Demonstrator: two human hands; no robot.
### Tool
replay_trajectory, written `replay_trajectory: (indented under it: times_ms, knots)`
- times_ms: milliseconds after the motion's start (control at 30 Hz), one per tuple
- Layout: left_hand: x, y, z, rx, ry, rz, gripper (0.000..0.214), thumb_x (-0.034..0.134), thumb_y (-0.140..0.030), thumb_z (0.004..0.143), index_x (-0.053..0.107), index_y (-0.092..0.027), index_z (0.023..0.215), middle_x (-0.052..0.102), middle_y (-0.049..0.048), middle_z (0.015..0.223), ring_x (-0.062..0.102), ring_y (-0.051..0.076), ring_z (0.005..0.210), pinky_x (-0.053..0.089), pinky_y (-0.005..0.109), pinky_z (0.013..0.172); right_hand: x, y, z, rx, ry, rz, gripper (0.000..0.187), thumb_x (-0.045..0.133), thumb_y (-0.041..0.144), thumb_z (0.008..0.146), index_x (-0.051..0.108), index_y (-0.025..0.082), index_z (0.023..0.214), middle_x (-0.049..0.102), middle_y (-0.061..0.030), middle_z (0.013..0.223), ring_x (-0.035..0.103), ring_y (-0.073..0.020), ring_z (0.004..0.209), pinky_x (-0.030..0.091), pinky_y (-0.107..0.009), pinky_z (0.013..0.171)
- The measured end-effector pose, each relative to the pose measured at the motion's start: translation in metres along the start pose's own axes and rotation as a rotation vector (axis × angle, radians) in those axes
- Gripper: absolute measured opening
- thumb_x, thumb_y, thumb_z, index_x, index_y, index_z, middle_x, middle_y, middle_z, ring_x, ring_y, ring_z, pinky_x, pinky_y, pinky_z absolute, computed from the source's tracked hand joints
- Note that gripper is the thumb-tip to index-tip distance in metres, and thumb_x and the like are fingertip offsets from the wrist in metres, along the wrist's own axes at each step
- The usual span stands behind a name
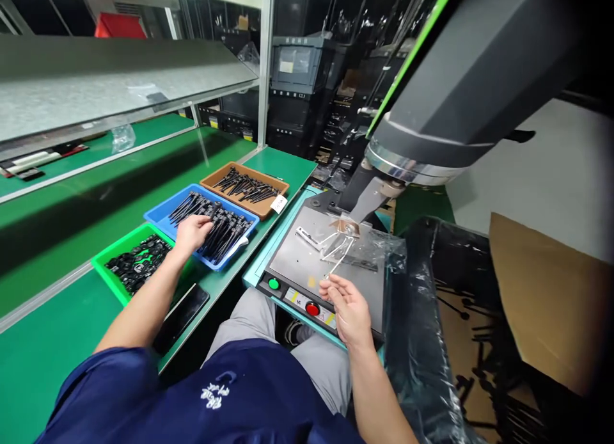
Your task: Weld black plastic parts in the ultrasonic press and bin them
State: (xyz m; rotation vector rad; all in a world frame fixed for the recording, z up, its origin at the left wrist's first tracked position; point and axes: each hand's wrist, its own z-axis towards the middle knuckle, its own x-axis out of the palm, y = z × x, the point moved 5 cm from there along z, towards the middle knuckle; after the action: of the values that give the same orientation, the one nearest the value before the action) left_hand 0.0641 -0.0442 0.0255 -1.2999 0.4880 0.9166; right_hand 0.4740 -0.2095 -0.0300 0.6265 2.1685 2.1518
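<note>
My left hand (192, 233) reaches over a blue tray (156, 210), its fingers pinched at the near side of a heap of thin black rod-shaped parts (230, 229). The fingertips close on one of these parts, though the grip is partly hidden. Over the front of a grey metal plate (292, 252), my right hand (348, 303) pinches the end of a thin pale rod (340, 263). This rod slants up toward a small fixture (348, 228) under the tip of a large dark machine head (374, 191).
A green tray (103, 265) holds small black pieces; a brown tray (283, 188) holds more black rods. A phone (185, 313) lies near the bench edge. The machine's front carries a green button (273, 283) and a red button (312, 309). A plastic-lined box (417, 303) stands right.
</note>
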Motion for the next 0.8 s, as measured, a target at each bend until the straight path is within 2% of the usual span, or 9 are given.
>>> replay_trajectory:
  times_ms: [100,233,333,500,633,733,800]
  knots:
    - [-0.022,0.040,0.032,-0.134,0.033,0.170,0.032,0.057,-0.033,0.085,0.069,-0.009,0.102,0.073,0.0096,0.099,0.063,0.018,0.085,0.045,0.026,0.077,0.000,-0.006,-0.003,0.037,0.003,-0.006,0.044,0.083,0.045,0.068,0.068,0.018,0.099,0.075,-0.0075,0.086,0.068,-0.0180,0.071,0.056,-0.031,0.066]
    - [-0.028,0.060,0.053,-0.190,0.063,0.260,0.027,0.057,-0.027,0.085,0.068,-0.006,0.098,0.074,0.0104,0.095,0.063,0.018,0.080,0.044,0.026,0.074,-0.001,-0.012,-0.005,0.065,0.009,-0.030,0.045,0.084,0.046,0.067,0.069,0.017,0.098,0.075,-0.0082,0.086,0.069,-0.0183,0.071,0.056,-0.031,0.066]
    - [-0.019,0.066,0.061,-0.189,0.079,0.296,0.021,0.060,-0.022,0.080,0.070,-0.007,0.090,0.073,0.0121,0.091,0.065,0.021,0.083,0.044,0.029,0.076,-0.004,-0.017,-0.006,0.086,-0.008,-0.043,0.047,0.084,0.047,0.065,0.069,0.017,0.098,0.075,-0.0086,0.086,0.069,-0.0186,0.070,0.056,-0.032,0.067]
    - [-0.005,0.076,0.068,-0.177,0.093,0.309,0.022,0.063,-0.018,0.077,0.070,-0.007,0.094,0.072,0.0153,0.095,0.065,0.026,0.089,0.046,0.034,0.078,-0.011,-0.024,-0.012,0.113,-0.018,-0.069,0.047,0.083,0.049,0.066,0.070,0.017,0.097,0.075,-0.0083,0.086,0.068,-0.0181,0.071,0.056,-0.031,0.068]
    - [-0.007,0.083,0.067,-0.185,0.056,0.301,0.018,0.068,-0.018,0.075,0.070,-0.009,0.090,0.072,0.0149,0.091,0.065,0.028,0.087,0.047,0.037,0.078,-0.034,-0.031,-0.024,0.135,-0.042,-0.095,0.046,0.082,0.050,0.068,0.070,0.017,0.098,0.074,-0.0091,0.088,0.067,-0.0184,0.073,0.055,-0.031,0.069]
    - [-0.014,0.075,0.059,-0.150,-0.029,0.272,0.024,0.062,-0.023,0.082,0.068,-0.007,0.099,0.070,0.0134,0.097,0.063,0.026,0.091,0.046,0.038,0.085,-0.058,-0.037,-0.038,0.181,-0.059,-0.095,0.045,0.081,0.049,0.069,0.070,0.017,0.099,0.074,-0.0095,0.090,0.067,-0.0188,0.076,0.055,-0.030,0.069]
    - [-0.018,0.056,0.048,-0.104,-0.124,0.224,0.030,0.056,-0.027,0.087,0.066,-0.007,0.107,0.069,0.0125,0.104,0.062,0.024,0.096,0.045,0.039,0.090,-0.067,-0.040,-0.047,0.220,-0.049,-0.073,0.042,0.081,0.047,0.070,0.070,0.017,0.097,0.073,-0.0093,0.090,0.066,-0.0187,0.077,0.055,-0.030,0.069]
